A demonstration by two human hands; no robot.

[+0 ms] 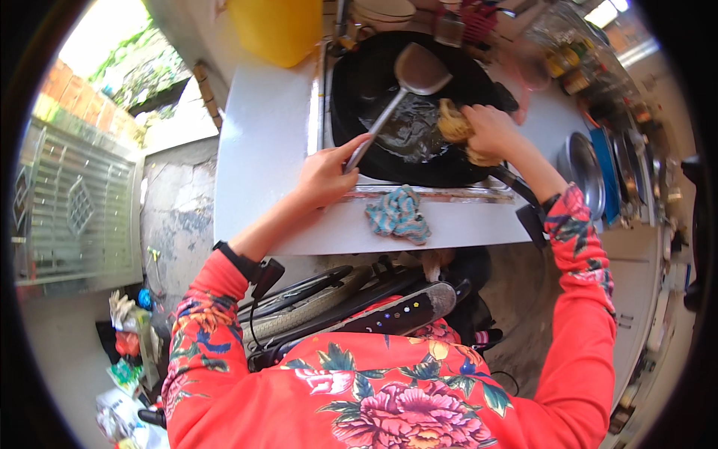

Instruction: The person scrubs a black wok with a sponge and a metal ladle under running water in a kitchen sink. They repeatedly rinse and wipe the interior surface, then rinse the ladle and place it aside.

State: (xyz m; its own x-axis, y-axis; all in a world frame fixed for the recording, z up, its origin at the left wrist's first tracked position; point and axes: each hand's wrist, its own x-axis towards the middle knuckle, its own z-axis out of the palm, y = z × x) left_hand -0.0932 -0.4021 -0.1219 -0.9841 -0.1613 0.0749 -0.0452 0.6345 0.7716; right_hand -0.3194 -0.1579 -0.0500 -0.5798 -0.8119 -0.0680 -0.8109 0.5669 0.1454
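My left hand (331,173) grips the handle of a metal wok spatula (422,68), whose broad blade is raised over the wok. A large black wok (359,84) sits on the stove with some water (418,126) in its bottom. In my right hand (493,132) is a bunched yellow-tan scrubber (453,120), cloth or loofah, I cannot tell which. It is at the right inner side of the wok, above the wok's handle (513,182). A crumpled blue-and-white striped cloth (399,214) lies on the white counter (263,140) just in front of the stove.
A yellow container (275,28) stands behind the counter's left part. To the right are a pink strainer (530,81), a metal basin (583,168) and a blue board (607,174). Wheelchair wheels (314,303) are below the counter edge. Bags (126,370) lie at lower left.
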